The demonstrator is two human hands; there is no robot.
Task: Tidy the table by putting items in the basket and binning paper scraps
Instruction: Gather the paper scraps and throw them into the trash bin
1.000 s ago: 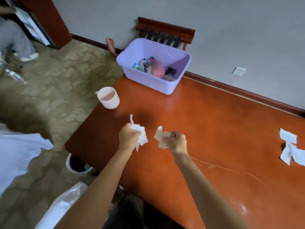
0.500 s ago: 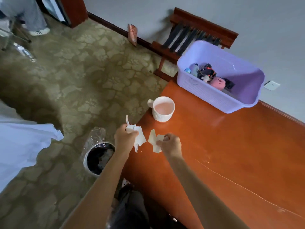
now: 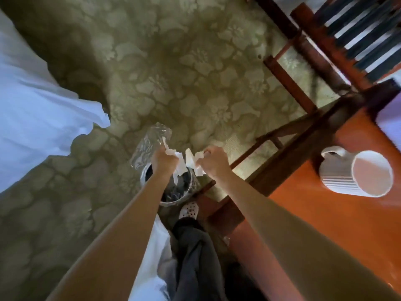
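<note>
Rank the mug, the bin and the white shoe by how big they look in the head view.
1. Mug, though nearest the camera.
2. Bin, partly hidden behind the left arm.
3. White shoe, clearly smallest.

The bin (image 3: 143, 178) stands on the carpet (image 3: 195, 72), left of the table (image 3: 303, 213), on which a mug (image 3: 355, 173) sits.

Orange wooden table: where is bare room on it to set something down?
Bare: the stretch of the orange wooden table between the white ribbed mug and the right forearm. Tight: the strip between the mug and the lilac plastic basket at the far corner.
</note>
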